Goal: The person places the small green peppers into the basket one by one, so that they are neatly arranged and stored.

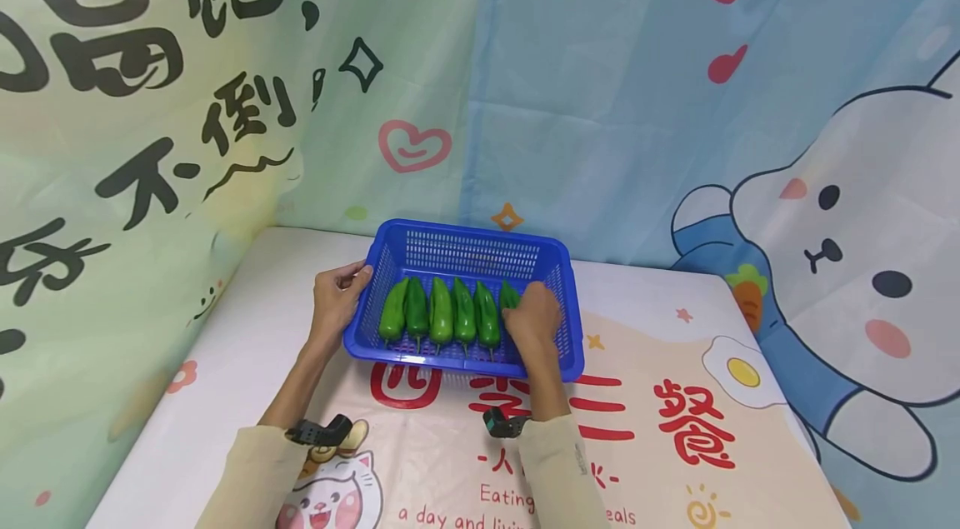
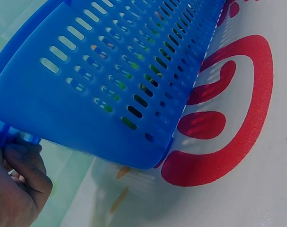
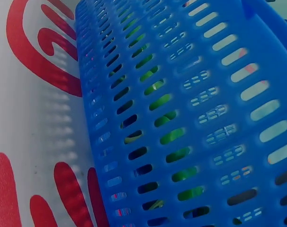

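A blue plastic basket (image 1: 472,232) with slotted walls stands on the printed tablecloth in the head view. Several green peppers (image 1: 441,312) lie side by side in it, their stems toward the near wall. My left hand (image 1: 335,301) grips the basket's left rim; in the left wrist view the fingers of this hand (image 2: 22,182) curl at its edge. Inside the basket's right part, my right hand (image 1: 535,314) holds the rightmost green pepper (image 1: 509,294), partly covering it. In the right wrist view the basket wall (image 3: 181,118) hides this hand, and green shows through the slots.
The tablecloth (image 1: 660,329) carries red lettering and a fried-egg print. A printed curtain (image 1: 570,96) hangs behind the table and along its left side. Dark wrist cameras (image 1: 321,431) sit on both wrists, by the beige sleeves (image 1: 562,471).
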`<state>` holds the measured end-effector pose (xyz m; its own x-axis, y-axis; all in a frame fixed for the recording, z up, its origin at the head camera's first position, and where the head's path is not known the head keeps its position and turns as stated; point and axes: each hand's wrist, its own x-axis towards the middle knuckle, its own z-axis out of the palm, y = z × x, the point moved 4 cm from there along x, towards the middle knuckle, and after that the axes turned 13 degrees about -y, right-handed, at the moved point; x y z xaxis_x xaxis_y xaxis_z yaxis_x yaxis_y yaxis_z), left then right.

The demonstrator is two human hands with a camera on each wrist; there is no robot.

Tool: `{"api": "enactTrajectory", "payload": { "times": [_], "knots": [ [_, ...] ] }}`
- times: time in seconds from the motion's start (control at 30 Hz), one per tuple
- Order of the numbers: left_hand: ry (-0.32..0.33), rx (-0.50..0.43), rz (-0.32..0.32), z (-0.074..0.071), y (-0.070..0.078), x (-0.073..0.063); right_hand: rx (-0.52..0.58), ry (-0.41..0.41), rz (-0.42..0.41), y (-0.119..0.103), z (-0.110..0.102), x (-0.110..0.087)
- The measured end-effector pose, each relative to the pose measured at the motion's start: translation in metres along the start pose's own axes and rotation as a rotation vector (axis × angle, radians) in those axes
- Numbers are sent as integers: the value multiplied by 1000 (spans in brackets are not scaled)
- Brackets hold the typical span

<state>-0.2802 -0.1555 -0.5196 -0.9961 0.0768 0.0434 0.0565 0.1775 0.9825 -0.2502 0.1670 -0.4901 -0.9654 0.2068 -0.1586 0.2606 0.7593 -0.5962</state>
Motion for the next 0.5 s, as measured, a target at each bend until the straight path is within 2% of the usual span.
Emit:
{"api": "enactTrajectory", "payload": {
  "times": [0.23, 0.5],
  "knots": [
    [2, 5, 15, 0, -1, 1, -14, -44, 42, -1, 1, 2],
    [1, 3, 8, 0, 0, 0, 30, -83, 34, -1, 5, 3]
  ]
}}
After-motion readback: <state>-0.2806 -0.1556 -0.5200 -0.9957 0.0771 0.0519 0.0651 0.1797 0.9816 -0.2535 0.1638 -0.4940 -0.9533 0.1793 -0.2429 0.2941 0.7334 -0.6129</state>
